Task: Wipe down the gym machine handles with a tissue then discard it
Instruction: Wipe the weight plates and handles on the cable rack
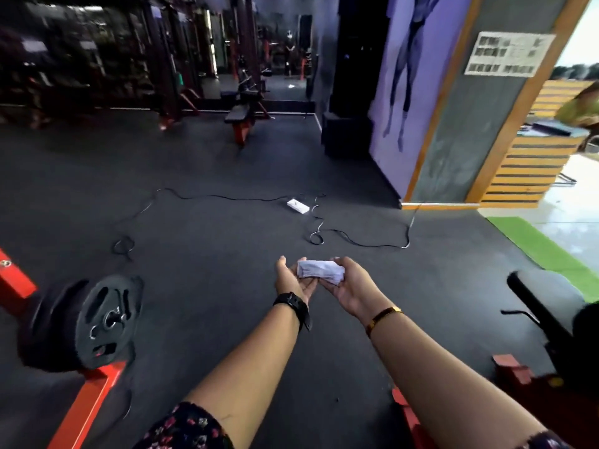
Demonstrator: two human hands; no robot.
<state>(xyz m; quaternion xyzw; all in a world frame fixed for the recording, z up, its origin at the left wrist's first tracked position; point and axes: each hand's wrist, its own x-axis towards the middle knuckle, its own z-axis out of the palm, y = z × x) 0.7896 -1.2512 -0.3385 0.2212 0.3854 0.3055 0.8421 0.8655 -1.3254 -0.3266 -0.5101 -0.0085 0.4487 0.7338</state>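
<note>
right hand [351, 288] is gripping a folded white paper tissue [321, 270], fingers curled round it | left hand [293, 281], at its 9 o'clock, is touching it, fingers loose

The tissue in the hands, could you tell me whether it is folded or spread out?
Folded: the tissue is a compact, layered rectangle, supported between the left hand and right hand.

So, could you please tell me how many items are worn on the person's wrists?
2: a black watch on the left wrist, and a gold bracelet on the right wrist, behind the right hand that holds the tissue.
</note>
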